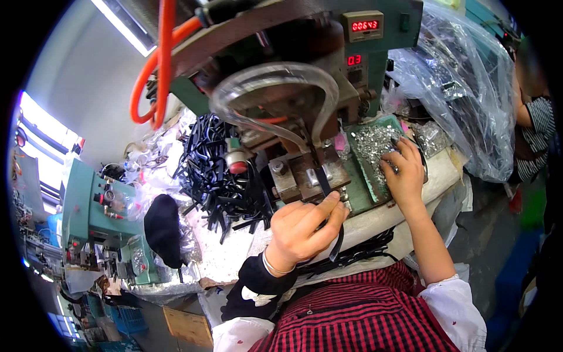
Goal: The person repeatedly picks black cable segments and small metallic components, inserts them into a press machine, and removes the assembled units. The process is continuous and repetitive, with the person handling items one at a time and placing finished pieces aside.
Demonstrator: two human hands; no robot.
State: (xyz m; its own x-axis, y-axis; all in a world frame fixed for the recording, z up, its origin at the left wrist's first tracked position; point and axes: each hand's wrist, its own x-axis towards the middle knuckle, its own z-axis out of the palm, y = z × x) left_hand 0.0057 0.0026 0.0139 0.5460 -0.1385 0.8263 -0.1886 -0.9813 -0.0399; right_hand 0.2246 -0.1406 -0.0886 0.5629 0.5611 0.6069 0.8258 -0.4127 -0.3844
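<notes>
My left hand (305, 226) pinches a black strap (324, 183) between thumb and fingers, holding its upper end against the metal die block (296, 176) of a green press machine (305, 70); the strap's lower end hangs down past my palm. My right hand (404, 170) rests with spread fingers on a green tray (366, 176) heaped with small silver metal pieces (375, 141), its fingertips among them. Whether it holds a piece is hidden by the fingers.
A pile of black straps (214, 170) lies left of the press on the white bench (229, 252). More straps hang off the bench edge. A clear plastic bag (463, 88) of metal parts sits at right, a striped-sleeved person (536, 135) behind it. Another green machine (94, 205) stands far left.
</notes>
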